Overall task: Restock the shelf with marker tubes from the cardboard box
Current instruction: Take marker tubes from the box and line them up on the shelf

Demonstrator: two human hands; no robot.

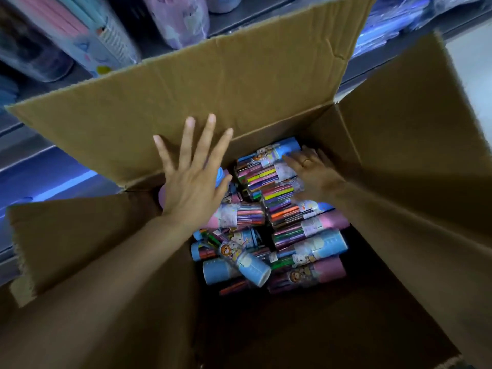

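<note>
Right now the marker tubes (269, 222) lie in a loose pile at the bottom of the cardboard box (415, 145), mostly on their sides, blue and pink caps, clear bodies showing coloured markers. Some are crossed over each other; one blue-capped tube (247, 265) lies diagonally on top near the front.

Left hand (193, 179): fingers spread and straight, above the far-left corner of the box, fingertips in front of the far flap (186, 83). Holds nothing. A blue cap and a pink end show just under the palm; contact unclear.

Right hand (311, 177): down inside the box, in shadow, fingers laid over the top of the far tubes, ring on one finger. Can't tell whether it grips a tube or only rests on them.

All four flaps are folded out. Behind the box, the shelf (292, 14) carries wrapped cylindrical packs (175, 17) in pink, purple and blue.
</note>
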